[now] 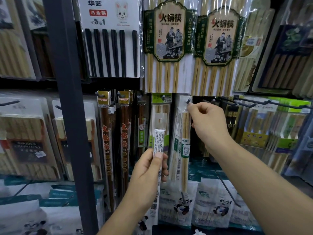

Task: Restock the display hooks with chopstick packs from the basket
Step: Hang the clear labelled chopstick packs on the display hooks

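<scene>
a: left hand [147, 170] doing what?
b: gripping a narrow chopstick pack [158, 138] upright, clamping thumb and fingers [165, 172] round its middle, showing its printed white label, holding its clear top tab in front of a green-labelled pack [156, 99] on the neighbouring peg.
a: and the right hand [209, 123]?
b: reaching up to the display hook [188, 100], pressing fingertips [191, 106] together on the top edge of a second pack [184, 146], right under the hook's tip.
a: hanging there?
b: hanging straight down in a clear sleeve, touching the hook at its header, just beside the held pack; not managing to tell whether threaded on fully.
a: anything around?
b: seeing two large hot-pot chopstick packs [167, 31] above, brown-stick packs [106, 141] to the left beside a dark upright post [67, 99], and panda-printed bags [211, 200] below.
</scene>
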`<state>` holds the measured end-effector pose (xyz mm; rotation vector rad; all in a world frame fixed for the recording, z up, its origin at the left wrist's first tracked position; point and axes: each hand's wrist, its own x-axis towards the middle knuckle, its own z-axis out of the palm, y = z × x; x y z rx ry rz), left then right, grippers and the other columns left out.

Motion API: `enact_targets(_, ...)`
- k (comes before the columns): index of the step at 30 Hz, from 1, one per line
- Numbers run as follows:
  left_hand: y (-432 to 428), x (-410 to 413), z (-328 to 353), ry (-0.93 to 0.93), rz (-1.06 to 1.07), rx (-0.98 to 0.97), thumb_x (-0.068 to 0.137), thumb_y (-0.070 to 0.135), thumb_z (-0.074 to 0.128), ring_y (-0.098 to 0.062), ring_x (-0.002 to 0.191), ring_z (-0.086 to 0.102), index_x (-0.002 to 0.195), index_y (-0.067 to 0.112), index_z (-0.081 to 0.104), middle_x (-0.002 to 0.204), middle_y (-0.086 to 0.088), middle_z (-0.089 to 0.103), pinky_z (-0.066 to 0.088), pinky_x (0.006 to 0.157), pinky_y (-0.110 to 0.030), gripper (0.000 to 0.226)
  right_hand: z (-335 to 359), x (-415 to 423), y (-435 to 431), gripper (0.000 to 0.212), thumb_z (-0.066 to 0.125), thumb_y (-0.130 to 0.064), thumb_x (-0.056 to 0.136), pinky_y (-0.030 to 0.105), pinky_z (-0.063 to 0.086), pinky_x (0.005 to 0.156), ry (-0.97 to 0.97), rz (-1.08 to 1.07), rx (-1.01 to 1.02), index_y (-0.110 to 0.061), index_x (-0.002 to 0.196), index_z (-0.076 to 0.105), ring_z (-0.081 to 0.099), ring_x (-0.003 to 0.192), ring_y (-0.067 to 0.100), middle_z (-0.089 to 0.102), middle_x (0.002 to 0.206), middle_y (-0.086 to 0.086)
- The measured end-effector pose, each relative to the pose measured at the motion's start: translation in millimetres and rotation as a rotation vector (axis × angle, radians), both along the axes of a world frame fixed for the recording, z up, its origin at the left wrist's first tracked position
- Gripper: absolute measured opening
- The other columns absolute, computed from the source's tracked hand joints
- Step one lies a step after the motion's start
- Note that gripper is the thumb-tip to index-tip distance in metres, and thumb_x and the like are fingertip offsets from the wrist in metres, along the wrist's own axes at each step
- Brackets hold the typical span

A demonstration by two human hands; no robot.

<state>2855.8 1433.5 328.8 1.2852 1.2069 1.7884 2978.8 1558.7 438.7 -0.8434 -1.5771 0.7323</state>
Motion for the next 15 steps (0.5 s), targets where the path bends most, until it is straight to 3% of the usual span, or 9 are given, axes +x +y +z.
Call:
enact_targets(4, 1, 0, 1, -0.015, -0.004, 0.002, 0.108, 0.026, 0.045, -0.012, 0.07, 0.058, 0.092, 0.016, 0.066, 0.074, 0.005, 0.059, 0.053, 0.065, -0.025, 0.029, -1, -3, 5, 0.024, 0.066, -0.036, 0.097, 0.008, 0.042, 0.049, -0.031, -0.075, 0.071, -0.019, 0.081, 0.07, 0.055, 0.054, -0.004, 0.061, 0.058, -0.01)
enact_targets(9, 2, 1, 0, -0.028, -0.004, 0.003, 0.107, 0.026, 0.046, -0.013, 0.069, 0.058, 0.097, 0.011, 0.066, 0.075, 0.001, 0.058, 0.052, 0.063, -0.026, 0.027, -6, -10, 6, 0.031, 0.061, -0.041, 0.099, 0.011, 0.035, 0.051, -0.055, -0.125, 0.058, -0.018, 0.078, 0.064, 0.052, 0.055, -0.006, 0.055, 0.064, -0.01)
enact_targets(15, 2, 1, 3, 0.0, -0.011, 0.009, 0.105, 0.032, 0.048, -0.015, 0.069, 0.059, 0.095, 0.028, 0.073, 0.074, 0.002, 0.059, 0.054, 0.064, -0.027, 0.027, -17, 1, -12, 0.034, 0.059, -0.045, 0.098, 0.026, 0.043, 0.062, 0.004, -0.063, -0.015, -0.016, 0.081, 0.064, 0.054, 0.063, 0.008, 0.062, 0.072, -0.001)
